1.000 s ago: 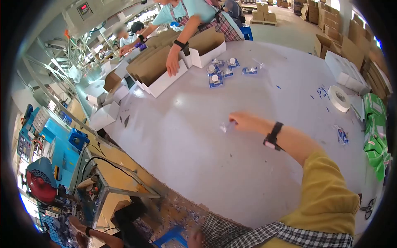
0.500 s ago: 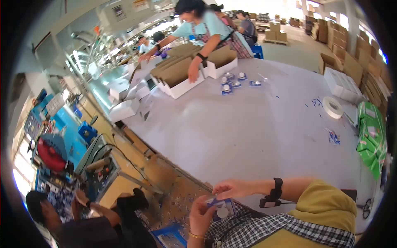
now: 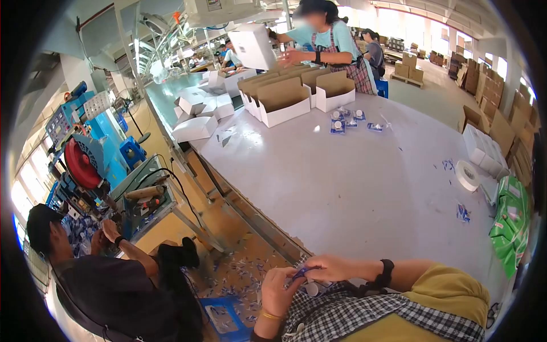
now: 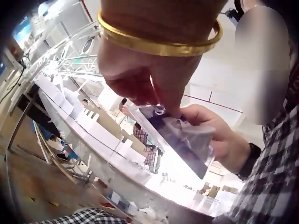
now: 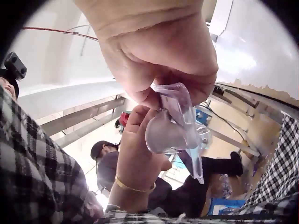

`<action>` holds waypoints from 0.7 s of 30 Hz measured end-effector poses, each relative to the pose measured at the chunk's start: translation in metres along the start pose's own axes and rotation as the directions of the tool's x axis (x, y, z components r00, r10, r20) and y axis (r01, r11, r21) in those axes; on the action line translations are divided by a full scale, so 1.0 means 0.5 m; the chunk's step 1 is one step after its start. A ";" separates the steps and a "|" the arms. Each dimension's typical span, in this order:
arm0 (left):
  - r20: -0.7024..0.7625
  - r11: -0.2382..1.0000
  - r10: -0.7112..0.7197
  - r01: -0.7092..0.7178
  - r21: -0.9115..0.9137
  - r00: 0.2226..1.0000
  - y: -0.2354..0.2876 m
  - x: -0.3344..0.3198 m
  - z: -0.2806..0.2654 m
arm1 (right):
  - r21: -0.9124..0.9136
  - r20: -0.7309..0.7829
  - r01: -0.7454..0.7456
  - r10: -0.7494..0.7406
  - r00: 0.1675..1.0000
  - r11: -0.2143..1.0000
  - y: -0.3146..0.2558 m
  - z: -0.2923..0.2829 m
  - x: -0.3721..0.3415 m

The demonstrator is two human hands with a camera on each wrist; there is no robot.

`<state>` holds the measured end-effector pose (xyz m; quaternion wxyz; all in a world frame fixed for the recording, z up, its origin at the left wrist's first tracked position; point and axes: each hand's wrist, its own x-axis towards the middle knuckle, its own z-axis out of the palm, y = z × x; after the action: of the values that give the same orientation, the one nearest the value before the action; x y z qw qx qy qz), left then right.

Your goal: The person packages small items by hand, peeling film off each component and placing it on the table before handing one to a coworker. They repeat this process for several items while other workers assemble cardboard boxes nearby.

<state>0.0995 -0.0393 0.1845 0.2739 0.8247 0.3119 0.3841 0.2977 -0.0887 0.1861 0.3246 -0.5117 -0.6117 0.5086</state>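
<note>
Both hands hold one blister pack [image 3: 300, 274], a blue card with clear plastic and a white round part [image 3: 311, 289], close in front of the checked apron. My left hand [image 3: 276, 292], with a yellow bangle at its wrist, pinches one side. Fingers of my right hand [image 3: 330, 267] pinch the upper edge. In the left wrist view the pack [image 4: 175, 142] is tilted, its plastic bulging toward the right hand [image 4: 224, 135]. The right wrist view shows the clear plastic [image 5: 180, 105] edge-on below the right hand [image 5: 168, 53], with the left hand [image 5: 137, 151] behind it.
Several similar packs [image 3: 338, 126] lie on the pale table [image 3: 319, 188], near open white boxes [image 3: 285, 108]. Tape [image 3: 467, 175] and a green bag [image 3: 510, 219] are at the right. Across the table a person lifts a white box [image 3: 253, 47]; another sits at lower left [image 3: 114, 285].
My right hand has come back from over the table, where it held a clear plastic piece, to meet the left at the pack. The pack has since tilted. The person opposite has raised a white box.
</note>
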 end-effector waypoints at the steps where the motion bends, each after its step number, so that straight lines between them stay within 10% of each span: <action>1: -0.006 0.999 0.049 -0.049 0.001 0.999 -0.003 0.001 0.001 | -0.001 0.001 0.000 0.000 1.000 1.000 0.002 0.000 0.000; 16: 0.010 0.982 0.155 -0.155 0.110 0.988 0.008 0.011 0.034 | 0.047 -0.057 -0.155 0.157 0.986 0.987 0.001 -0.032 -0.004; 21: 0.253 0.961 0.248 -0.270 0.058 0.935 0.003 0.023 0.037 | 0.252 0.007 -0.345 0.355 0.935 0.904 0.032 -0.058 -0.001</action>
<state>0.1210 -0.0359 0.1806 0.2191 0.9111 0.1818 0.2980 0.3291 -0.0812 0.1786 0.3016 -0.5781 -0.4345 0.6213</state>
